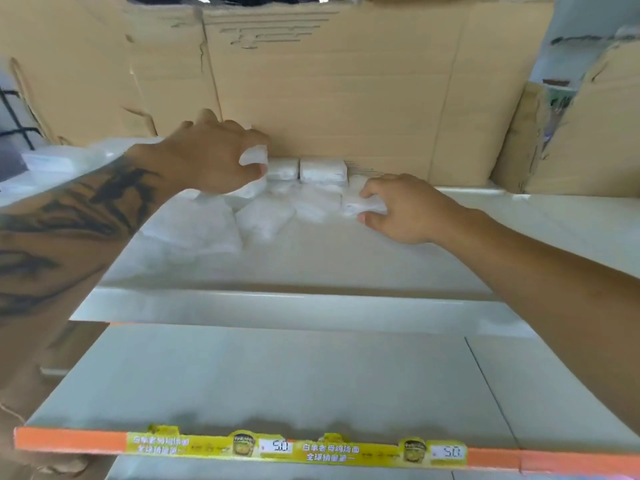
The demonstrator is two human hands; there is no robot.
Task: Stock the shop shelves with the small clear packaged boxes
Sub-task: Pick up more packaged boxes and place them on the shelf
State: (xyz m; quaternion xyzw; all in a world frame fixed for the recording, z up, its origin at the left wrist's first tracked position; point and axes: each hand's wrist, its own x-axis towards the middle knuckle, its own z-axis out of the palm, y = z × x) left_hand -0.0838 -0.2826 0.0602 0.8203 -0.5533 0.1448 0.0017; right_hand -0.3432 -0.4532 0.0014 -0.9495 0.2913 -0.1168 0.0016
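Note:
Several small clear packaged boxes (322, 170) sit in a cluster at the back of the white upper shelf (311, 258), against a cardboard wall. My left hand (211, 157) reaches over the left side of the cluster and pinches one clear box (254, 155) between thumb and fingers, held just above the others. My right hand (408, 209) is low on the shelf at the right end of the cluster, its fingers and thumb curled round another clear box (360, 206). More boxes (266, 220) lie loosely in front, blurred.
A tall flattened cardboard sheet (346, 81) forms the back of the shelf. More cardboard (595, 126) stands at the right. Below is a second white shelf (277, 375) with an orange edge strip and yellow price labels (298, 448). A wire rack (14, 116) shows at the far left.

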